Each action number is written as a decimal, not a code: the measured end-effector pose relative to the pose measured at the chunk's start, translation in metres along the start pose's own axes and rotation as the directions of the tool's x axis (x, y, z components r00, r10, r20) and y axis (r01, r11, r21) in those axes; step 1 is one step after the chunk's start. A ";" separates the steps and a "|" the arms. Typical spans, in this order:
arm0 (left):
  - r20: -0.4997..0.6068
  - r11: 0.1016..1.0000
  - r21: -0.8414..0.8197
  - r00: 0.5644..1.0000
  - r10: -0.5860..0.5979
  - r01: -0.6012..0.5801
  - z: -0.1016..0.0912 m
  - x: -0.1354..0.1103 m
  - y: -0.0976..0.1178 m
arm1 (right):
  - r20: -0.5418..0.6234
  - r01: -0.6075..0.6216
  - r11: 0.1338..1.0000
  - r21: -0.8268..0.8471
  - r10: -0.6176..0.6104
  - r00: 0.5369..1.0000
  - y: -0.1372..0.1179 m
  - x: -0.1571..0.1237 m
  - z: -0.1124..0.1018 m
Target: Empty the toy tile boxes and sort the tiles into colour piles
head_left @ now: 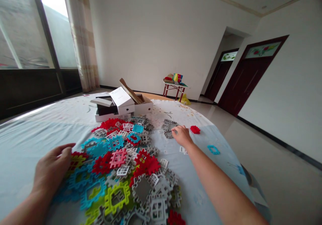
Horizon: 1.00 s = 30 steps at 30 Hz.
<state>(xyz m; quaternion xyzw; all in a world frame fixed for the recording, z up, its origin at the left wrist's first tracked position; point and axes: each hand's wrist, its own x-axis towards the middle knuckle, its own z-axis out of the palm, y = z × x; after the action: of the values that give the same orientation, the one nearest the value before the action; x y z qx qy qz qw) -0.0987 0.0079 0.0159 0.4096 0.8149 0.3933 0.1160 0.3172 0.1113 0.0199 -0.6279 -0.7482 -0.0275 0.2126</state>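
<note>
My left hand (53, 166) is by the heap (118, 156), fingers bent; I can't tell if they hold anything. The heap looks loose, so a bump could make it slide. Grey bits (167, 127) lie by my right hand (182, 135), fingers bent, grip hidden. A big sweep could knock the red bit (195, 129).

Place: home, reads as a living or dining room
Surface (50, 127): pale floral cloth on it, under left fingers (65, 151) and right fingers (176, 130)
Toys (150, 166): loose interlocking plastic pieces, between both sets of fingers
Window (56, 27): large, patterned curtain (82, 43) beside it, beyond left fingers
Doors (248, 79): dark red, flowered panels on top, beyond right fingers
Floor (271, 151): glossy, right of right fingers
Wall (151, 43): plain, ahead of fingers
</note>
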 end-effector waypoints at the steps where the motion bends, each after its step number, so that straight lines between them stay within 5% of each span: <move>1: 0.000 1.000 -0.003 1.000 0.005 -0.005 0.001 0.000 -0.001 | -0.005 0.061 0.995 0.077 -0.060 0.998 -0.008 -0.005 -0.003; 5: -0.022 0.999 0.011 0.999 0.032 -0.032 0.004 0.004 -0.005 | 0.037 0.299 0.877 0.376 -0.336 0.941 -0.050 -0.032 -0.007; 10: -0.017 0.999 0.001 0.999 0.041 -0.041 0.004 0.005 -0.009 | 0.088 0.352 0.781 0.515 -0.457 0.885 -0.093 -0.058 -0.004; 15: 0.007 0.999 0.026 1.000 0.020 -0.020 0.003 0.004 -0.009 | 0.073 0.232 0.753 0.616 -0.348 0.935 -0.098 -0.062 -0.005; 23: 0.006 1.000 -0.007 1.000 0.015 -0.015 0.000 -0.002 -0.002 | -0.033 0.059 0.654 0.754 -0.051 0.998 -0.061 -0.060 -0.017; 25: 0.012 1.000 -0.013 1.000 0.006 -0.006 -0.002 -0.007 0.004 | 0.041 -0.026 0.565 0.824 -0.013 0.999 -0.055 -0.061 -0.016; 30: 0.014 1.000 -0.012 1.000 -0.009 0.009 -0.005 -0.011 0.009 | 0.173 -0.171 0.186 0.968 0.006 0.985 -0.055 -0.063 -0.011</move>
<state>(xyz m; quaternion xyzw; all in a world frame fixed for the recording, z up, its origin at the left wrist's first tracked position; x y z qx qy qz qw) -0.0885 0.0002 0.0243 0.4082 0.8135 0.3946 0.1260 0.2751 0.0383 0.0201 -0.3918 -0.5691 0.5071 0.5152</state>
